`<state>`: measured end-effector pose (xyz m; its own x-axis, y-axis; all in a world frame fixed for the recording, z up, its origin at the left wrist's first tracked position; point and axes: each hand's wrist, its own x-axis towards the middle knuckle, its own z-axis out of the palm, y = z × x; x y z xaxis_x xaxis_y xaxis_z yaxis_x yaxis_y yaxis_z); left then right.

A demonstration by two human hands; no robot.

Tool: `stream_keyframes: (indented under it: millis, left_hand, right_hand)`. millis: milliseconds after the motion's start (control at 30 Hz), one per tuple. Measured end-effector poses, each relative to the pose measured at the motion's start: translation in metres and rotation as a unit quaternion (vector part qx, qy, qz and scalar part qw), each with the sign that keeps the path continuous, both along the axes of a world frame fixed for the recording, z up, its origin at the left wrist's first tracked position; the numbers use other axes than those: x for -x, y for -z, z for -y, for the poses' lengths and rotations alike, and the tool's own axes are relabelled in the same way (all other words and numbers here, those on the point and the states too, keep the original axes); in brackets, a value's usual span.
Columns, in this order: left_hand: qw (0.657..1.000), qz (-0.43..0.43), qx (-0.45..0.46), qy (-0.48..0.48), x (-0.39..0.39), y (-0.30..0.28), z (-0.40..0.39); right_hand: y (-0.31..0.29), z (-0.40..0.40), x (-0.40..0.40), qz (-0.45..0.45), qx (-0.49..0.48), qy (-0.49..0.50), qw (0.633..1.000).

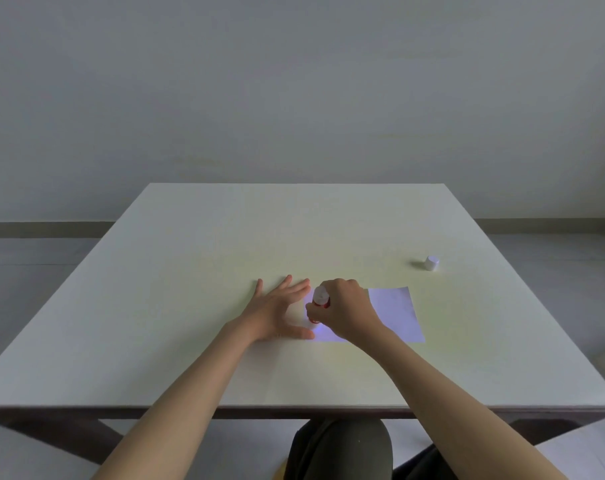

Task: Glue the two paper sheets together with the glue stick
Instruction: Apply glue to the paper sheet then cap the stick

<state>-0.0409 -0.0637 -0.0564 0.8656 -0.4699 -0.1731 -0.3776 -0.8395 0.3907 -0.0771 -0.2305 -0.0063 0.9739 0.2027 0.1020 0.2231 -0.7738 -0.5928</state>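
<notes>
Both forearms reach far across the tabletop (190, 244). Left hand (277, 310) lies flat, fingers spread, beside the paper sheet (394, 313). Right hand (346, 311) is closed round the tilted glue stick (320, 299), tip down at the sheet's left end. White cap (431, 263) stands far right.

Both your forearms reach forward, bare. Your left hand (277, 311) lies flat, palm down, fingers spread wide and thumb stretched toward the other hand. Your right hand (342, 311) is curled into a fist-like grip, knuckles up, wrist bent inward, apparently just beside your left fingertips.
</notes>
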Motion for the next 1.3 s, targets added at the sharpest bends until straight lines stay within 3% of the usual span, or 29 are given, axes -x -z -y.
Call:
stream_keyframes:
  millis: [267,600,867,1300]
  left_hand:
    - [1.0,-0.001,-0.002,-0.013,0.001,0.0,-0.001]
    - [1.0,0.008,-0.023,-0.008,0.0,0.0,-0.001]
    - [1.0,-0.001,-0.005,-0.005,-0.002,0.002,-0.002]
    - [1.0,0.007,-0.019,-0.01,-0.001,0.001,-0.001]
  right_hand:
    - [-0.002,0.025,-0.004,-0.037,-0.038,0.038,0.998]
    - [-0.014,0.048,-0.009,-0.015,-0.017,0.087,0.996]
    - [-0.011,-0.003,-0.027,-0.041,-0.044,0.035,0.998]
    - [-0.01,0.041,-0.029,-0.04,-0.019,0.096,0.994]
